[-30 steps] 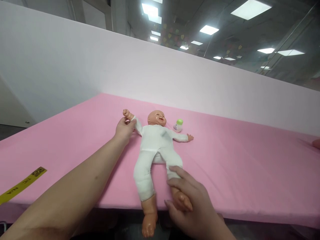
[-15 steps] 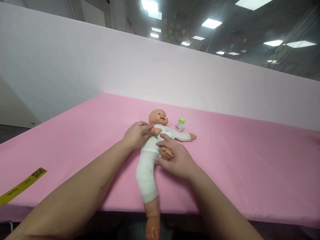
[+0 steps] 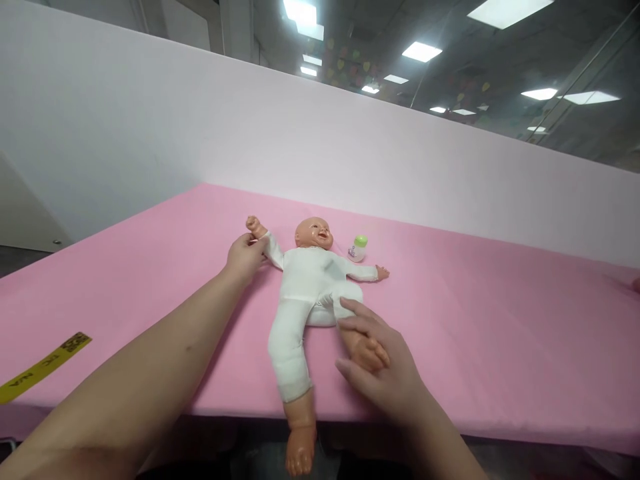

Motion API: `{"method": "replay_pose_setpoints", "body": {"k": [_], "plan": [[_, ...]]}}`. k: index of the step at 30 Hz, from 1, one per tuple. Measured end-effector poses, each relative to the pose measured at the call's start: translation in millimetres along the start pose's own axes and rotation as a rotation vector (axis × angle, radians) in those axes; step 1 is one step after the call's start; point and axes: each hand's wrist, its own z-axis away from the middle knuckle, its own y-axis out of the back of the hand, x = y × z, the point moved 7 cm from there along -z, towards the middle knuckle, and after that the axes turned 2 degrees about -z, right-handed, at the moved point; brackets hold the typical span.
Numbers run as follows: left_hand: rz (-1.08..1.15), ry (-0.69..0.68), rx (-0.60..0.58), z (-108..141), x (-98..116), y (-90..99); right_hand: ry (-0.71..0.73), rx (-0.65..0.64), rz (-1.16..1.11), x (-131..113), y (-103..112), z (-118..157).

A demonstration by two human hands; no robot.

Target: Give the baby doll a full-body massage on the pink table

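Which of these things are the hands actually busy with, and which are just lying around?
In hand:
doll, on its back
left hand, holding one doll arm
right hand, at one doll foot

Just lying about:
green-capped bottle, beside the doll
yellow strip, at picture left

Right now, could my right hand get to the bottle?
Probably yes, if it lets go first: your right hand is around one foot of the doll. The bottle sits just beyond the doll's outstretched arm, which looks low enough to reach over.
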Motion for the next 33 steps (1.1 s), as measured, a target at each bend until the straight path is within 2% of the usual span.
{"method": "replay_pose_setpoints", "body": {"k": [2, 7, 11, 15, 18, 20, 25, 29, 33], "plan": [[0.108, 0.105, 0.017, -9, -16, 2.9, 0.013, -0.017, 0.024, -2, -1, 21], [0.11, 0.124, 0.025, -15, -24, 6.8, 0.044, -0.045, 0.092, -1, -8, 56], [0.099, 0.114, 0.014, -11, -20, 4.8, -0.019, -0.132, 0.095, 1, -20, 55], [0.063, 0.087, 0.02, -5, -15, 2.9, -0.036, -0.145, 0.114, -6, -24, 46], [-0.111, -0.037, 0.044, 1, -1, 2.9, 0.015, -0.126, 0.134, -12, -24, 42], [-0.257, -0.148, 0.035, 9, 11, -1.0, 0.07, -0.06, 0.172, -15, -19, 39], [-0.445, -0.415, -0.14, 41, 41, -28.8, 0.197, 0.142, 0.284, -19, 0, 26], [-0.655, -0.612, -0.239, 63, 55, -50.3, 0.247, 0.178, 0.329, -28, 5, 4], [-0.711, -0.65, -0.297, 67, 55, -58.2, 0.27, 0.14, 0.36, -30, -2, -1]]}}
